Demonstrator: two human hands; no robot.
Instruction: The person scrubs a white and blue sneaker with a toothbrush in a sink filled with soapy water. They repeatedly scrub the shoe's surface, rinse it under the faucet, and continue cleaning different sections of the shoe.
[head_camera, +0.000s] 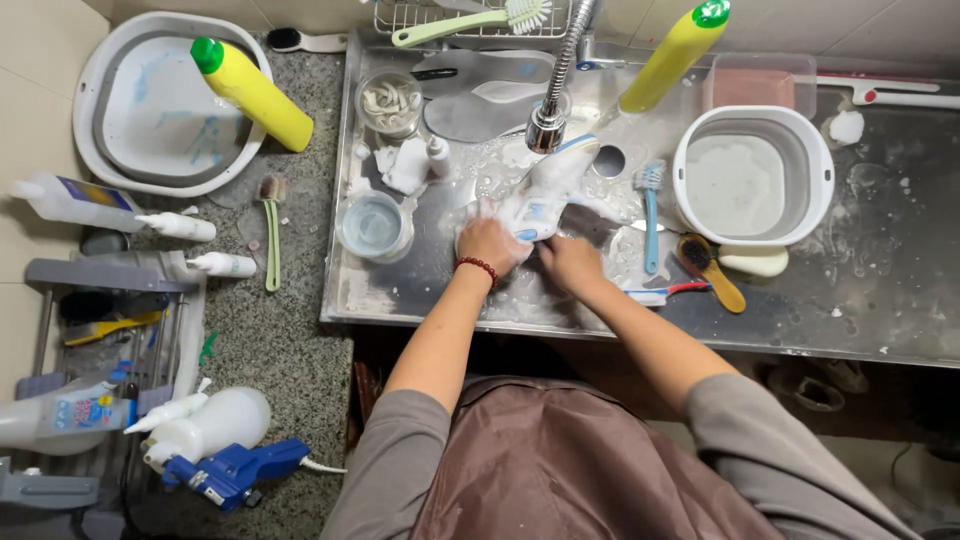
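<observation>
A white sneaker with blue trim (548, 185) lies soapy in the steel sink (400, 290), under the faucet head (546, 128). My left hand (490, 243), with a red bead bracelet on the wrist, grips the shoe's heel end amid foam. My right hand (570, 262) presses against the shoe's lower side, fingers curled; what it holds is hidden. Two grey insoles (480, 100) lie at the back of the sink.
A white basin (752, 175), blue toothbrush (650, 215), wooden brush (710, 270) and yellow bottle (672, 55) sit to the right. A glass cup (372, 225) and jar (388, 102) stand left of the shoe. On the granite counter: yellow bottle (252, 92), grey basin (165, 100), spray bottles (205, 425).
</observation>
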